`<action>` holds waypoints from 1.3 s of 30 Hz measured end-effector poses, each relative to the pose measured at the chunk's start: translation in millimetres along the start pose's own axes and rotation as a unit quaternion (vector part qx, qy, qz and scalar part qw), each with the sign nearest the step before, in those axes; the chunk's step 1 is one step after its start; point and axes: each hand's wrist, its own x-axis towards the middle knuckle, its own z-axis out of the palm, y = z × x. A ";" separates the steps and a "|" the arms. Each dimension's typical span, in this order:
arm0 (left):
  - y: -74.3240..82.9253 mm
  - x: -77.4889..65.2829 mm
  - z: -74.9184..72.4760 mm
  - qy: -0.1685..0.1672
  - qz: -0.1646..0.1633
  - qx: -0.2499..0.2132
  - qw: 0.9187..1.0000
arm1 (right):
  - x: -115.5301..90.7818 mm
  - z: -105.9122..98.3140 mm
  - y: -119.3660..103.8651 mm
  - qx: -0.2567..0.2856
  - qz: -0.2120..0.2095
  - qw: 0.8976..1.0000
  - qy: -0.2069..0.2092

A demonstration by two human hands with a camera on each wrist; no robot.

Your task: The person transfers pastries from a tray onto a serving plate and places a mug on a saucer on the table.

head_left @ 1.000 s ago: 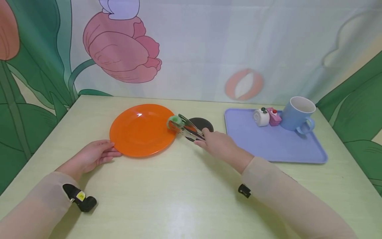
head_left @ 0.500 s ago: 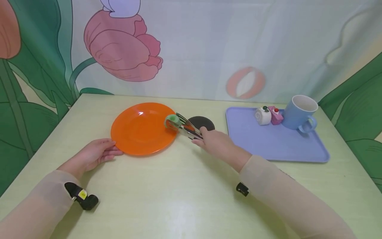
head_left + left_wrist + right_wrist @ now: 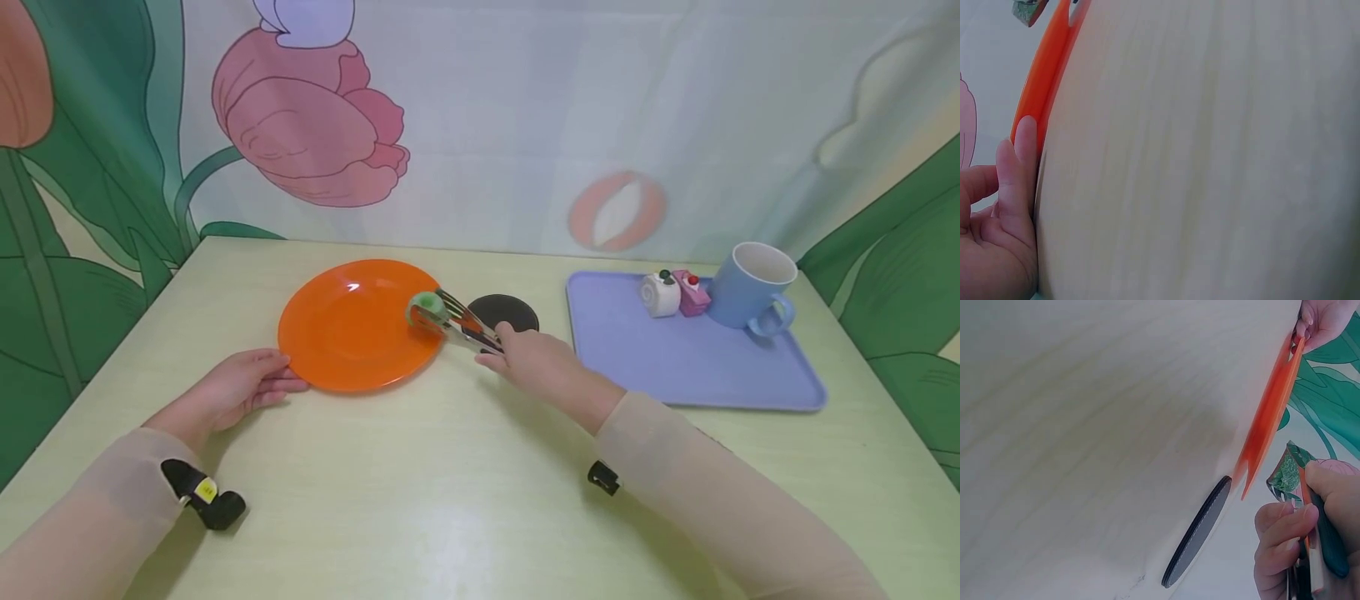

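An orange plate (image 3: pixel 348 329) lies on the left half of the table. At its near-left rim my left hand (image 3: pixel 234 390) pinches the edge, thumb above and fingers below; the left wrist view shows those fingers (image 3: pixel 1025 140) against the plate. My right hand (image 3: pixel 534 358) grips metal serving tongs (image 3: pixel 471 329) with dark handles. Between the tongs' ends sits a small green toy cake (image 3: pixel 426 308), over the plate's right side. In the right wrist view the green cake (image 3: pixel 1287 474) appears above the plate's level. Whether it touches the plate cannot be told from the head view.
A round black coaster (image 3: pixel 504 312) lies right of the plate, partly behind the right hand. Farther right, a lavender tray (image 3: pixel 675 367) bears a white toy roll cake (image 3: pixel 661 297), a pink toy cake (image 3: pixel 692 296) and a blue mug (image 3: pixel 746 292). A printed curtain (image 3: pixel 487 125) hangs behind.
My right hand has moved slightly left, carrying the tongs and green toy cake farther over the plate. My left hand stays at the plate's rim.
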 end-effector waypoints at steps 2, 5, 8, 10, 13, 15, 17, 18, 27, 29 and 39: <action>0.9 -0.3 0.4 0.000 0.000 0.000 1.000 | 0.2 -0.2 -0.5 0.001 -0.002 1.000 0.002; 1.5 -0.3 0.7 0.001 0.001 0.002 1.000 | 1.0 -0.4 -2.0 0.004 -0.009 1.000 0.004; 1.5 -0.4 0.8 0.002 -0.001 0.002 1.000 | 2.4 -0.1 -4.0 0.005 -0.012 1.000 0.002; 1.1 -0.3 0.9 0.001 -0.004 0.001 1.000 | 3.5 0.2 -5.4 0.007 -0.010 1.000 -0.001; 0.5 0.0 0.6 0.000 -0.005 0.000 1.000 | 4.8 0.5 -7.3 0.006 -0.009 1.000 0.000; 0.1 0.5 0.2 -0.002 -0.004 0.000 1.000 | 5.4 0.9 -8.4 0.006 -0.010 1.000 0.002; 0.0 1.1 -0.1 -0.004 -0.003 0.000 1.000 | 5.5 1.2 -9.5 0.005 -0.009 1.000 0.002; 0.0 1.3 -0.1 -0.004 -0.002 -0.001 1.000 | 5.6 1.2 -10.0 0.005 -0.009 1.000 0.001; 0.3 1.4 0.8 0.002 -0.003 0.006 1.000 | 6.8 1.5 -16.4 0.004 -0.008 1.000 -0.005; 0.2 1.3 0.6 0.002 -0.002 0.006 1.000 | 7.1 1.5 -17.5 0.006 -0.008 1.000 -0.006; -0.7 1.4 1.3 0.004 -0.001 0.008 1.000 | 10.7 7.1 -19.3 -0.008 -0.014 1.000 -0.005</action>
